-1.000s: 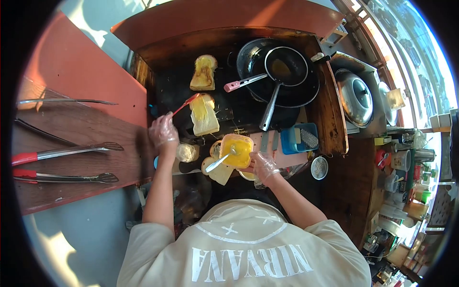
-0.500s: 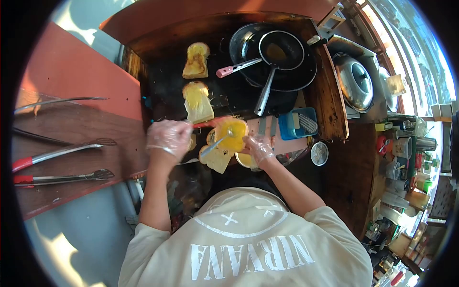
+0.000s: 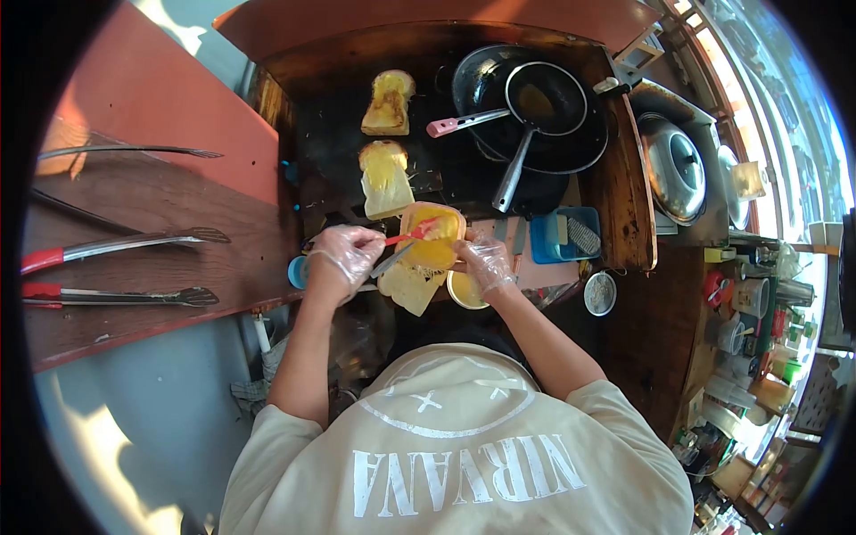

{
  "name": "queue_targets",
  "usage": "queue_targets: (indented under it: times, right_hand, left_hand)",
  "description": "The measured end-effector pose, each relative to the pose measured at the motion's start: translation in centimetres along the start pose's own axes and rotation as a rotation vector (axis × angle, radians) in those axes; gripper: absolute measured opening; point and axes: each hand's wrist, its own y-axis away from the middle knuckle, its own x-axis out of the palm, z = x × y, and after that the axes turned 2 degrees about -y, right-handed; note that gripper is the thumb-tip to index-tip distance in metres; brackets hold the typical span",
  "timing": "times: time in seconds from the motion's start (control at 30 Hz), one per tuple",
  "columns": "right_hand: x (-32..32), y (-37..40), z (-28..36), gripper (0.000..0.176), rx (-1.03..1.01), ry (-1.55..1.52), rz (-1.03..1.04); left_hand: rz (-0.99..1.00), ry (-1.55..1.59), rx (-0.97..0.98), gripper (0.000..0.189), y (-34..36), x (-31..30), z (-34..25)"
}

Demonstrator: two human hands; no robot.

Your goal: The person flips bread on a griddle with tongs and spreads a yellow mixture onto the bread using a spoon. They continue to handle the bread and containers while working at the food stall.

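The gloved left hand is gripping a red utensil reaching into the yellow tub, which the right hand is clasping over a bread slice beside the griddle.

Open yellow tub, yellow spread inside; red spatula slanted across its mouth, tip inside.

Two golden toast slices; two black round pans; two red-handled metal tongs; one yellow plastic tub; one red silicone spatula.
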Motion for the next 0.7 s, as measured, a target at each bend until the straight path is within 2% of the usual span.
queue_targets:
  times: [0.13, 0.2, 0.27, 0.33, 0.4, 0.53, 0.63, 0.7]
  right_hand:
    - [0.5, -0.2, -0.3, 0.042, 0.026, -0.152, 0.007]
    - [0.9, -0.2, 0.0, 0.041, 0.105, -0.162, -0.046]
    - [0.8, -0.5, -0.2, 0.040, 0.120, -0.159, -0.049]
    - [0.6, -0.6, -0.6, 0.038, 0.136, -0.157, -0.054]
    - [0.4, -0.8, -0.8, 0.035, 0.170, -0.186, -0.079]
    - [-0.1, -0.6, -1.2, 0.034, 0.173, -0.195, -0.057]
    - [-0.2, -0.8, -1.4, 0.033, 0.177, -0.207, -0.087]
    - [-0.4, -0.8, -1.7, 0.033, 0.197, -0.219, -0.085]
  left_hand:
    - [-0.059, 0.314, -0.056, 0.016, -1.0, -2.0, 3.6]
    - [-0.123, 0.331, -0.073, 0.012, -1.8, -2.6, 5.0]
    - [-0.433, -0.008, 0.101, 0.009, -2.9, -2.0, 7.1]
    - [-0.500, -0.121, 0.124, 0.009, -3.2, -1.6, 7.2]
    - [-0.535, -0.579, 0.506, 0.014, -3.4, -0.8, 8.9]
    - [-0.810, -0.621, 0.548, 0.018, -3.9, 0.9, 11.0]
    - [-0.861, -0.467, 0.568, 0.019, -4.7, 1.8, 12.0]
    - [-0.870, -0.478, 0.548, 0.020, -4.6, 2.3, 12.0]
